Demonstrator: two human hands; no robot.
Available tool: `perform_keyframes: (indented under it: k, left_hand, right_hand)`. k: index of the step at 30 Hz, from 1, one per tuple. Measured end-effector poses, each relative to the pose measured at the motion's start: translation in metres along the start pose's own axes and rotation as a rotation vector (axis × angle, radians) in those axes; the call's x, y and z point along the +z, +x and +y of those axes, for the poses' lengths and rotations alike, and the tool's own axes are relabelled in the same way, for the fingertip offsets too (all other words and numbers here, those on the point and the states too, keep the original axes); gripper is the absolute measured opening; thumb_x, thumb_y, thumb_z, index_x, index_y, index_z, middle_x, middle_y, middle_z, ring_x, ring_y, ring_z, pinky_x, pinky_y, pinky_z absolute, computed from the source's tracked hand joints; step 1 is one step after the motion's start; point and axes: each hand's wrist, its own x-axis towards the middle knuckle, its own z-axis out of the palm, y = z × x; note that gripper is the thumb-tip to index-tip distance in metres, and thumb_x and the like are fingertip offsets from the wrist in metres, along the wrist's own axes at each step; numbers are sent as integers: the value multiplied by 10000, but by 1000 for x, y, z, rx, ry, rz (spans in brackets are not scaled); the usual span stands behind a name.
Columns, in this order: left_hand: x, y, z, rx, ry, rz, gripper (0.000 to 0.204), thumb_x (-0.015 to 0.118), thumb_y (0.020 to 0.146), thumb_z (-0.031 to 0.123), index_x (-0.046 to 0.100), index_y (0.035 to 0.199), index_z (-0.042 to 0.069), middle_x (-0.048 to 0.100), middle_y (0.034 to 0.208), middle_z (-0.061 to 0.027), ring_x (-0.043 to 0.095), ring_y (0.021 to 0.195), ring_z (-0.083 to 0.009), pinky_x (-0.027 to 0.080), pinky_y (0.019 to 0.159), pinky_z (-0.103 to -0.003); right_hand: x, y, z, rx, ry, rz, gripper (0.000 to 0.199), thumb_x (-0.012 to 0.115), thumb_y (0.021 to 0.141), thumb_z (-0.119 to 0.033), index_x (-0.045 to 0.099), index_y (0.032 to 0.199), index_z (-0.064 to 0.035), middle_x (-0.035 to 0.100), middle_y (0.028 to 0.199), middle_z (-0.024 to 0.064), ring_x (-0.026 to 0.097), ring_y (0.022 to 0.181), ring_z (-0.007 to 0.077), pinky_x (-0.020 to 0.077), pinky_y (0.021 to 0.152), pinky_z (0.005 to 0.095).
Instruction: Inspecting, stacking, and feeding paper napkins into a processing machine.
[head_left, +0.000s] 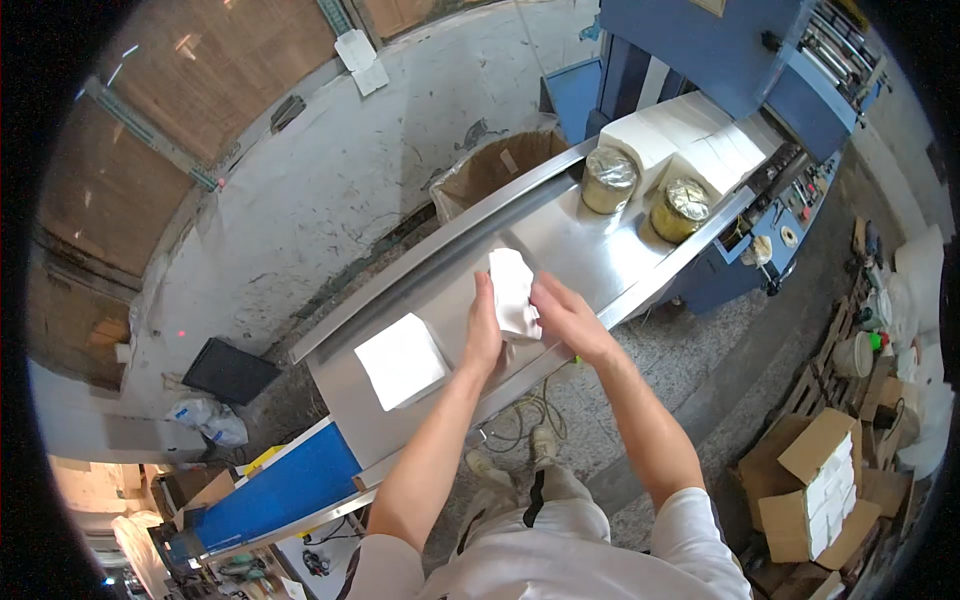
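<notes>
My left hand and my right hand press a stack of white folded paper between them from its two sides, above the metal chute. The fingers of both hands are held together along the stack. To the left of my left hand, a second squared white paper stack lies on the metal. Farther up the chute, two round gold-coloured cans stand against a long row of white folded paper.
A blue machine stands at the far right end of the chute. A blue conveyor belt continues from its left end. Behind the chute's far rail is a large brown carton. An open cardboard box with white stacks sits on the right.
</notes>
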Motion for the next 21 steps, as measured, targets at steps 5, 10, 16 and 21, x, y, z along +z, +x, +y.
perform_keyframes:
  k: [5,10,16,21]
  left_hand:
    - [9,1,-17,166,56,-7,773,246,989,644,394,1421,21,551,1251,-89,509,1161,-194,374,1015,-329]
    - [1,-13,5,-60,-246,26,564,547,952,485,492,1272,24,585,1142,-84,580,1048,-185,485,877,-338]
    - [-39,-30,20,-94,-467,-19,513,579,868,134,451,1357,51,591,1221,-108,595,1120,-256,502,949,-403]
    - [-45,-54,29,-63,-596,-78,515,572,892,156,435,1370,21,578,1263,-124,564,1177,-267,460,1003,-408]
  right_hand:
    - [18,12,-16,153,239,-82,826,465,972,-549,255,1472,74,283,1532,248,296,1417,310,296,1122,373]
    - [40,-20,-25,-129,-364,36,710,469,976,-464,360,1419,81,278,1496,328,278,1411,414,236,1154,391]
    - [39,-63,-71,-380,-183,97,428,549,968,-217,533,1317,30,457,1437,209,436,1340,275,364,1076,367]
    - [30,-42,-46,-1,453,278,609,447,1015,-423,362,1454,-10,431,1468,142,403,1354,238,331,1096,349]
